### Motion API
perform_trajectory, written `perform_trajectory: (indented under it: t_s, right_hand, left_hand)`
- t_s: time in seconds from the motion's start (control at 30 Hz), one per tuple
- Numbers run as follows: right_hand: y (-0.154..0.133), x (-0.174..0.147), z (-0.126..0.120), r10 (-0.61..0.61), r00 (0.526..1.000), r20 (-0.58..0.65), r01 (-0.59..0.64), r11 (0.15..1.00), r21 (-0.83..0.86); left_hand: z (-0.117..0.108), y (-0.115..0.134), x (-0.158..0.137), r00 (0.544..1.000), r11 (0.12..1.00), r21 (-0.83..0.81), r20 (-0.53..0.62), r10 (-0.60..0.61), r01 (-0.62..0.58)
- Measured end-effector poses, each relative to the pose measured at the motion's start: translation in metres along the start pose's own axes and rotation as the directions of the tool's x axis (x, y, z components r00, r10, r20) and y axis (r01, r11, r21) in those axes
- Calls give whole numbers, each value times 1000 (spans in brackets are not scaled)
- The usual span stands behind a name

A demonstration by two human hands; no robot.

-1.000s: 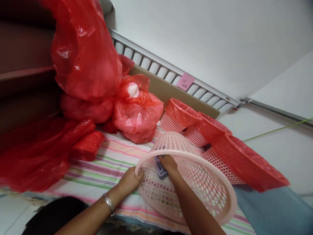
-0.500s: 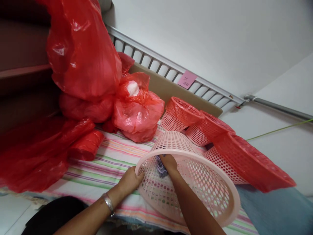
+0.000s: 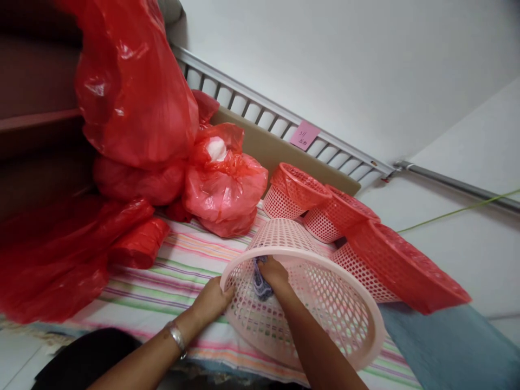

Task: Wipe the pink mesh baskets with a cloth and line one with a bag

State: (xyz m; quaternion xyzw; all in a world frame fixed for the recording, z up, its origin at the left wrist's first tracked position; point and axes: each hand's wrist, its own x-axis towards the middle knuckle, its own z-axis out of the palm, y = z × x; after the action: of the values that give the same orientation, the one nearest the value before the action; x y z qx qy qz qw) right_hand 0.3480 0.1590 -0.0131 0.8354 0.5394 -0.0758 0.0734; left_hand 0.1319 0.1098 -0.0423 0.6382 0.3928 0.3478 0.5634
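A pale pink plastic basket [image 3: 345, 303] with a lattice of holes lies tipped on its side, its wide mouth towards me. My left hand [image 3: 213, 299] grips the rim at the left, thumb over the edge. Reaching through the mouth, my right hand [image 3: 275, 271] is closed on a bluish-purple cloth [image 3: 262, 286] against the basket's inner left wall. Part of the cloth and the fingertips are hidden inside the fist.
Behind stand several perforated baskets lined with red bags, such as a small lined basket [image 3: 284, 197]. Filled red bags [image 3: 227, 189] and a roll of red plastic bags [image 3: 140, 244] rest on the striped sheet [image 3: 179, 276]. A metal rail [image 3: 276, 116] runs along the wall.
The right hand and cloth have shifted slightly along the basket's inside, with more of the cloth showing. The left hand still holds the rim. The whole view has moved a little.
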Motion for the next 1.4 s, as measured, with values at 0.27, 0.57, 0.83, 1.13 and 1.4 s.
perform_trajectory:
  t_s: [0.27,0.57,0.83,1.13,1.4]
  right_hand:
    - [-6,-95,24,-143,990,7,143,990,9]
    - [-5,-159,34,-271,962,35,269,962,39]
    - [-6,-63,11,-50,998,-27,49,997,-60]
    - [3,36,3,6,995,-97,-15,995,-94]
    - [8,31,3,6,999,-48,-8,999,-31]
  left_hand:
    - [0,-3,0,1000,1000,18,-7,8,-8]
    - [1,-2,0,999,1000,22,-31,-19,20]
    - [0,-2,1,1000,1000,8,-6,4,-4]
    - [-2,2,4,1000,999,-38,15,-15,15]
    - [2,-2,7,1000,999,-44,-4,-17,17]
